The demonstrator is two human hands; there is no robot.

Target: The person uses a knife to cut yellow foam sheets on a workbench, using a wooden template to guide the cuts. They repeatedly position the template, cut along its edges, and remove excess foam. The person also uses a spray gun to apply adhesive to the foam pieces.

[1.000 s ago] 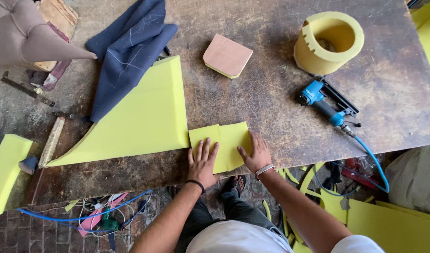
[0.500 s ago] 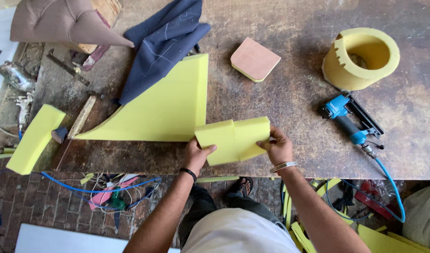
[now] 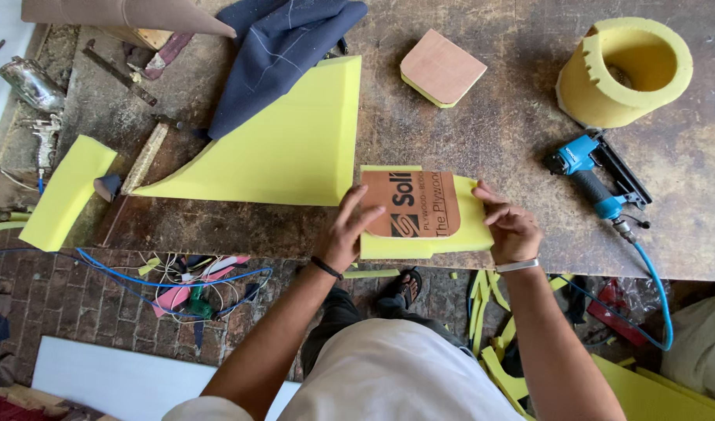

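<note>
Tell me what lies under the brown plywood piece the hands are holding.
Under the brown plywood piece lies yellow foam, showing past its top, right and bottom edges. The foam's middle is covered.

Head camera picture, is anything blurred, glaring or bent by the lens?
Head view: even daylight, soft shadows, no strong glare; the brown plywood panel on yellow foam and both hands, left hand, right hand, look sharp; the scuffed workbench edges bow slightly, suggesting wide-angle distortion.
</note>
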